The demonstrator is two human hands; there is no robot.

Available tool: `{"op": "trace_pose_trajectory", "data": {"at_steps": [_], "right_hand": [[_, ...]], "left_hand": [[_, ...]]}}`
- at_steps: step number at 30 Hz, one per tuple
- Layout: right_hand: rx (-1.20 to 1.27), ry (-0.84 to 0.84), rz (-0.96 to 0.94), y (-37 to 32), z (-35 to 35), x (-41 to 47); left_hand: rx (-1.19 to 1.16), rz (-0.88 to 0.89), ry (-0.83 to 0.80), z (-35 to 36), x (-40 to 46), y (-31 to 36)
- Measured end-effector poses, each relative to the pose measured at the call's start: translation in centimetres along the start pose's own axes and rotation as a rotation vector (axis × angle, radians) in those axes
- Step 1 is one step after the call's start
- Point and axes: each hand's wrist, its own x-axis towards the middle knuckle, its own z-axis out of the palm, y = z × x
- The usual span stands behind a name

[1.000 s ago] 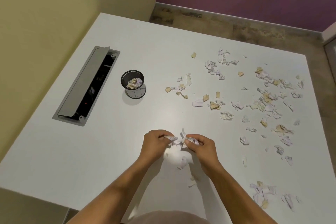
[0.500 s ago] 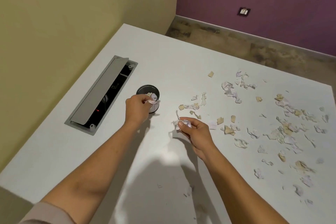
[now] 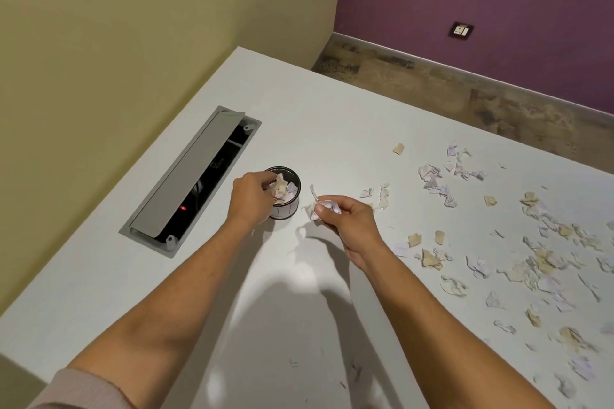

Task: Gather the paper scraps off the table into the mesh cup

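A: Which step are you on?

B: You're emptying handfuls. Your left hand point(image 3: 252, 197) sits at the rim of the small dark round mesh cup point(image 3: 288, 207), centre-left of the frame, fingers curled into it; whether they hold a scrap I cannot tell.

A: And the right?

B: Your right hand point(image 3: 345, 214) pinches a crumpled wad of white paper scraps point(image 3: 324, 206) just right of the cup. Next, likely carry it over the rim and let go; many torn scraps point(image 3: 538, 256) litter the white worktop point(image 3: 332, 129) at right.
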Motion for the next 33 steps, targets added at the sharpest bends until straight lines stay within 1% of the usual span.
{"op": "trace_pose_trajectory", "data": {"at_steps": [2,6,8,11,17,20,22,24,26,28,31,33], "right_hand": [[-0.022,-0.010,-0.005,-0.5,0.8,0.5],[-0.142,-0.016,-0.050,-1.6,3.0,2.5],[-0.277,0.002,-0.105,-2.0,4.3,3.6],[-0.552,-0.006,-0.181,-3.1,5.9,4.7],[-1.099,-0.126,-0.283,-2.7,8.7,6.5],[-1.281,-0.270,-0.319,-2.0,9.1,7.0],[-1.368,-0.332,-0.389,-2.0,9.2,7.0],[-1.380,-0.329,-0.459,-2.4,9.0,6.7],[-1.319,-0.293,-0.509,-3.1,8.4,6.2],[-1.204,-0.204,-0.538,-3.5,7.4,5.5],[-0.955,-0.034,-0.547,-3.3,4.8,3.7],[-0.849,0.057,-0.544,-2.3,2.5,2.4]], "left_hand": [[-0.042,-0.011,0.031,-0.1,-0.3,-0.3],[-0.095,-0.079,0.165,-0.1,-0.6,-1.5],[-0.086,-0.116,0.188,0.1,-0.7,-2.3],[-0.099,-0.162,0.185,0.5,-0.8,-2.7],[-0.225,-0.205,0.175,1.0,-0.7,-2.9],[-0.241,-0.212,0.146,1.0,-0.6,-3.1],[-0.238,-0.201,0.132,0.9,-0.4,-3.3],[-0.234,-0.198,0.125,0.9,-0.3,-3.4],[-0.231,-0.194,0.125,1.1,-0.3,-3.8],[-0.228,-0.184,0.150,1.2,-0.4,-4.3],[-0.223,-0.177,0.256,1.1,-1.4,-4.0],[-0.244,-0.155,0.320,1.3,-3.1,-3.4]]}}
